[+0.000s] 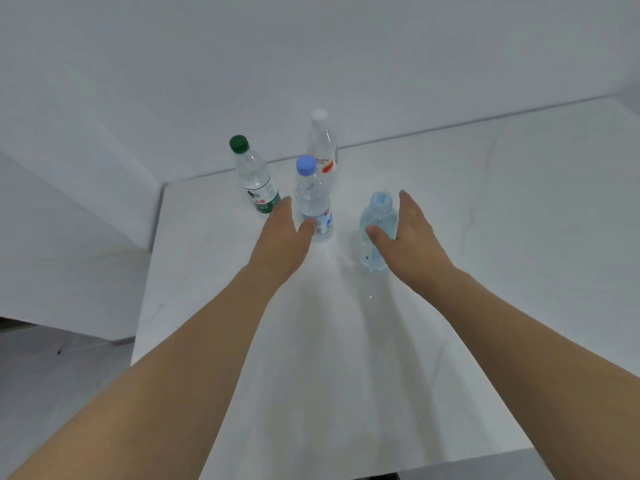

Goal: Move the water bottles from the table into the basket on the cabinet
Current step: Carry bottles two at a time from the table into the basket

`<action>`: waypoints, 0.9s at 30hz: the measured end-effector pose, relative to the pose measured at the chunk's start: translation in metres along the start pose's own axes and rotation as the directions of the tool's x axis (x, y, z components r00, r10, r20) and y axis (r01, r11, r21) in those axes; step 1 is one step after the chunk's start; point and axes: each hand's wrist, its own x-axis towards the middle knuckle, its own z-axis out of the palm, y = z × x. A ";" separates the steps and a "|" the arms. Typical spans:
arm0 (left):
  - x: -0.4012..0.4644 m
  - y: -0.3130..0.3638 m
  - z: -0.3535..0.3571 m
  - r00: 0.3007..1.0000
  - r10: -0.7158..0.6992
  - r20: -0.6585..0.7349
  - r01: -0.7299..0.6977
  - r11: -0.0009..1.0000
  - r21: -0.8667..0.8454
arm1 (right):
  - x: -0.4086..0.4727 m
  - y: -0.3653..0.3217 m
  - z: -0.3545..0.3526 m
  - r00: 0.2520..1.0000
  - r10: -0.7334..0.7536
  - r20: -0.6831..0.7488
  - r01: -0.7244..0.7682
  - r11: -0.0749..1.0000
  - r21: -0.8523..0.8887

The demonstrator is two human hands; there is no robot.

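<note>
while both arms stretch out over the white table (450,220), four bottles stand upright on it near the far left corner, by the wall. green-cap bottle (254,176) is furthest left, white-cap bottle (322,143) sits at the back, purple-cap bottle (311,199) is in the middle just in front of it, and a shorter blue bottle (377,230) is off to the right, closest to the camera.

left hand (282,237) is spread, fingers straight, sitting between the green-cap and purple-cap ones. its thumb looks like it's touching the purple-cap label, but nothing's wrapped around it yet. right hand (407,233) is also spread, fingers straight up along the right side of the blue bottle, thumb across its front. can't tell if the palm actually touches it. no real grip on either one.

grey floor (52,375) shows past the table's left edge.
</note>
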 end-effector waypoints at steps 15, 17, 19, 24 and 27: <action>0.059 0.008 0.025 0.974 -0.039 -0.222 -0.063 0.899 -0.434 | 0.045 0.023 0.029 0.995 -0.074 -0.064 0.091 0.942 0.323; 0.040 0.001 0.017 0.961 -0.072 -0.265 -0.064 0.879 -0.472 | 0.039 0.014 0.026 0.996 -0.064 -0.069 0.083 0.947 0.310; 0.017 -0.002 -0.001 0.951 -0.097 -0.294 -0.067 0.864 -0.499 | 0.031 -0.001 0.021 0.995 -0.071 -0.064 0.086 0.955 0.285; -0.046 -0.010 -0.070 0.928 -0.152 -0.342 -0.041 0.868 -0.495 | 0.006 -0.067 0.009 0.981 -0.193 -0.028 0.193 0.945 0.264; -0.089 -0.021 -0.116 0.884 -0.237 -0.404 0.016 0.877 -0.480 | -0.016 -0.120 0.013 0.948 -0.317 0.039 0.296 0.919 0.261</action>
